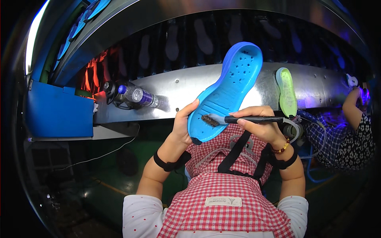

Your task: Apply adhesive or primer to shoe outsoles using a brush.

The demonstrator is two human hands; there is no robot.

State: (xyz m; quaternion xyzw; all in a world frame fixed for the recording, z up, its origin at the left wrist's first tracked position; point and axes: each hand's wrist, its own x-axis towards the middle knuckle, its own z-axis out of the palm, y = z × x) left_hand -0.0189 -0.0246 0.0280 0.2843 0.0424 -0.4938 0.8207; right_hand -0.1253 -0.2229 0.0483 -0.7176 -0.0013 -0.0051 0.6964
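Blue, foam-looking sole (235, 89) first: you've got it up in the air at the near side of the metal desk (190, 79), hollow face up, far end angled off to the right. Your left hand (182, 125) has it by the near end, thumb on the left rim and the other fingers mostly hidden below. That grip is closed only as far as the sole's thickness. My guess is you hold the edge so the inside is left uncovered.

Your right hand (260, 129) has the brush (258, 119) pinched pen-style, thumb and fingers closed on the dark handle with no real gap. Makes sense to me, since a pen hold should give you fine control of the tip. The bristles look like they're touching the sole's near half, short of the holes at the far end. A pale tube (294, 129) loops off the back of the handle by your right wrist, probably so it's out of the bristles' way.

On the desk, the green sole (287, 91) lies to the right and the clear bottle (139, 95) is on its side to the left, both apart from the blue one, which likely gives you elbow room.
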